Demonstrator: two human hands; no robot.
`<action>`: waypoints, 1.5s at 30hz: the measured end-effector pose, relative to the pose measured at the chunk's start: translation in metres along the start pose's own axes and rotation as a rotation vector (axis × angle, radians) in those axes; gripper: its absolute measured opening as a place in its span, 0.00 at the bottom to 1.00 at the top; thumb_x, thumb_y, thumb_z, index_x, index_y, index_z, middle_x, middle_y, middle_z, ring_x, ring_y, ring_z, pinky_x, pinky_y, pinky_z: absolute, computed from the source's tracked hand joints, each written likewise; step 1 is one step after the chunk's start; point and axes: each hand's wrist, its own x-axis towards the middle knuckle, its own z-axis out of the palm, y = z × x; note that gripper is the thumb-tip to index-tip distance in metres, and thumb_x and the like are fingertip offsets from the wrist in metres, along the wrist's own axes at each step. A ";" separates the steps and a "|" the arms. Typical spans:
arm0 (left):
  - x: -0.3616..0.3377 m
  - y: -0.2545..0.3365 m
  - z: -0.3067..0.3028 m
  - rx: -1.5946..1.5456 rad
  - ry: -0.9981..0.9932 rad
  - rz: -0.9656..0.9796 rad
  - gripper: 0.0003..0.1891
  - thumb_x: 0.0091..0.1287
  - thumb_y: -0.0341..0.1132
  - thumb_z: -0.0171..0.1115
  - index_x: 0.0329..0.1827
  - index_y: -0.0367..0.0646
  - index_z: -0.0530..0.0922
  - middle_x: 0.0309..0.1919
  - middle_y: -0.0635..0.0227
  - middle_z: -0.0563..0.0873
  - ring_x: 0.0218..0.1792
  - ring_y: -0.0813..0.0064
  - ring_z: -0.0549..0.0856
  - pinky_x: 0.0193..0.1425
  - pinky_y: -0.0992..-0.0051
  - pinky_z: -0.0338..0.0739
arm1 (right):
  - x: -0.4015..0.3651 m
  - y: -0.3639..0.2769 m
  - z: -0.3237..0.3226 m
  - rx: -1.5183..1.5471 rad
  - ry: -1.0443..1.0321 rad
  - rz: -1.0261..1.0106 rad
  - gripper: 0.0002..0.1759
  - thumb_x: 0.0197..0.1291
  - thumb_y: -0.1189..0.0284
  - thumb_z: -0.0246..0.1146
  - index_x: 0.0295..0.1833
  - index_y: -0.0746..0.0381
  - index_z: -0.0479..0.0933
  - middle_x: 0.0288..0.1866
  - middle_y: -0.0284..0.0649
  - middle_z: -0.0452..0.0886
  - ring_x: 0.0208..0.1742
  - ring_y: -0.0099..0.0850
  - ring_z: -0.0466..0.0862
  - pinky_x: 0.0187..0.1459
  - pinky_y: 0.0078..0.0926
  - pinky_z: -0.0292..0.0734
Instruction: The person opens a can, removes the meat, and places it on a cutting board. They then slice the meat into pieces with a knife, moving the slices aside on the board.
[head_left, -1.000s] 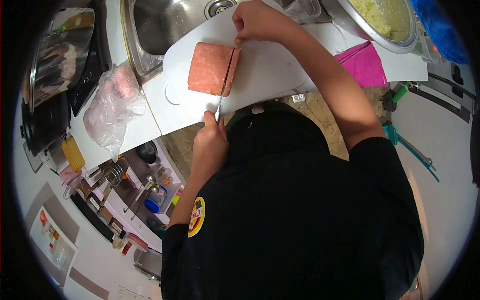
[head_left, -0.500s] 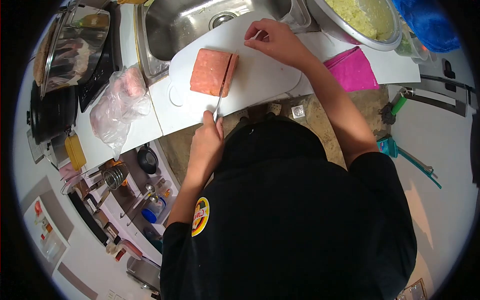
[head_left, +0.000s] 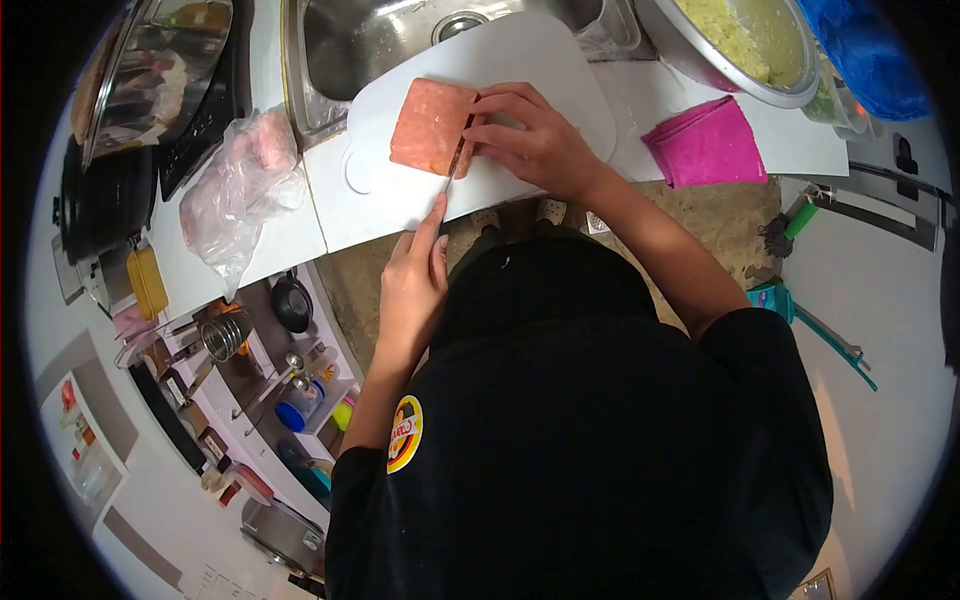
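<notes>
A block of pink meat (head_left: 430,125) lies on the white cutting board (head_left: 560,60), with a narrow strip parted along its right side. My left hand (head_left: 415,270) is wrapped round the handle of a knife (head_left: 458,160), whose blade stands in the cut between block and strip. My right hand (head_left: 530,140) rests at the strip's right side, fingers bent and somewhat apart, fingertips touching the meat near the blade. Part of the strip is hidden under those fingers.
Behind the board is a steel sink (head_left: 370,50). A bowl of shredded pale green food (head_left: 750,45) stands at the back right, near a folded pink cloth (head_left: 705,145). Bagged meat (head_left: 245,190) lies on the counter at left, beside a black stove (head_left: 205,135).
My right hand has come down and left from above the board onto the strip's side. The knife stays in the cut. The whole view has shifted slightly.
</notes>
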 end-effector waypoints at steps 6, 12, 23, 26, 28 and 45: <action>-0.019 -0.013 -0.003 0.033 0.002 0.016 0.26 0.73 0.28 0.56 0.74 0.57 0.70 0.36 0.48 0.81 0.36 0.47 0.84 0.42 0.54 0.78 | -0.004 0.004 0.004 0.004 0.011 0.003 0.19 0.45 0.81 0.70 0.46 0.58 0.83 0.54 0.37 0.79 0.60 0.41 0.77 0.59 0.35 0.79; -0.015 -0.013 0.001 0.009 0.022 0.044 0.26 0.73 0.28 0.56 0.73 0.56 0.71 0.36 0.47 0.81 0.35 0.46 0.84 0.42 0.54 0.78 | -0.002 0.003 0.003 0.027 0.028 0.000 0.18 0.44 0.82 0.70 0.45 0.59 0.83 0.53 0.37 0.80 0.60 0.41 0.77 0.58 0.35 0.79; -0.038 -0.030 0.003 -0.005 0.063 0.055 0.29 0.69 0.22 0.58 0.73 0.55 0.72 0.33 0.51 0.82 0.33 0.49 0.84 0.39 0.56 0.78 | -0.004 0.003 0.003 0.045 0.018 0.032 0.18 0.45 0.81 0.72 0.45 0.59 0.84 0.53 0.37 0.80 0.59 0.41 0.78 0.58 0.36 0.79; -0.033 -0.026 0.002 0.008 0.058 0.069 0.29 0.69 0.21 0.58 0.72 0.55 0.72 0.34 0.51 0.82 0.34 0.50 0.84 0.39 0.57 0.79 | -0.003 0.004 0.002 0.043 0.019 0.029 0.19 0.45 0.80 0.75 0.46 0.59 0.86 0.53 0.37 0.80 0.59 0.41 0.79 0.57 0.36 0.80; -0.017 -0.020 0.002 -0.014 0.050 0.066 0.28 0.70 0.23 0.58 0.72 0.54 0.72 0.36 0.49 0.83 0.36 0.47 0.85 0.41 0.56 0.79 | -0.003 0.002 0.001 0.033 0.008 0.036 0.18 0.45 0.80 0.75 0.46 0.59 0.86 0.53 0.38 0.80 0.59 0.41 0.79 0.57 0.36 0.80; -0.011 -0.017 0.003 -0.015 0.046 0.075 0.26 0.71 0.26 0.57 0.73 0.55 0.71 0.37 0.48 0.82 0.36 0.45 0.84 0.42 0.54 0.78 | -0.029 -0.009 -0.031 -0.017 -0.137 0.181 0.18 0.46 0.81 0.72 0.46 0.58 0.83 0.58 0.39 0.78 0.62 0.44 0.77 0.60 0.39 0.77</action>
